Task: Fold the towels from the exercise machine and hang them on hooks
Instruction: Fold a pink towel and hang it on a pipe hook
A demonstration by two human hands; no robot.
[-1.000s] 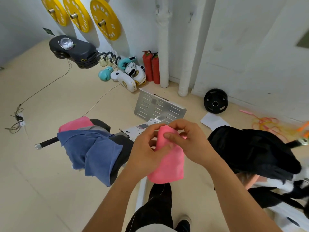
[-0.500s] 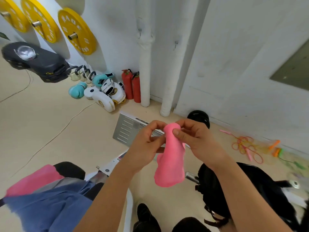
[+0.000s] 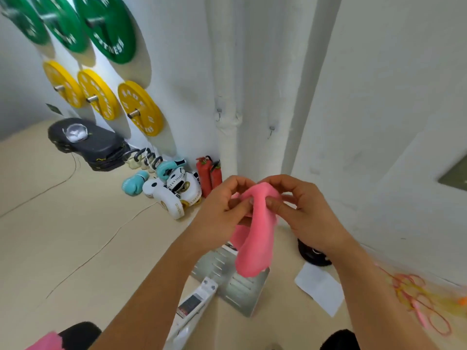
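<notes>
A folded pink towel [image 3: 255,238] hangs from both my hands at chest height, in front of the white wall. My left hand [image 3: 222,213] pinches its top edge from the left, and my right hand [image 3: 303,210] pinches the same edge from the right. Two small metal hooks are fixed on the wall above: a left hook [image 3: 218,114] on the pipe and a right hook [image 3: 271,130] beside it. Another pink towel [image 3: 44,343] shows at the bottom left corner on the black pad of the exercise machine [image 3: 80,333].
Green plates [image 3: 107,29] and yellow plates [image 3: 140,108] hang on the wall at left. Boxing gloves [image 3: 171,190] and red fire extinguishers [image 3: 208,175] lie at the wall's foot. A metal footplate [image 3: 237,281], a black weight plate [image 3: 313,253], a paper sheet [image 3: 319,286] and coloured cords [image 3: 419,301] lie on the floor.
My view has tilted up toward the wall and the hooks. Both hands have lifted the pink towel higher and closer to the wall; the blue towel on the machine has left the view.
</notes>
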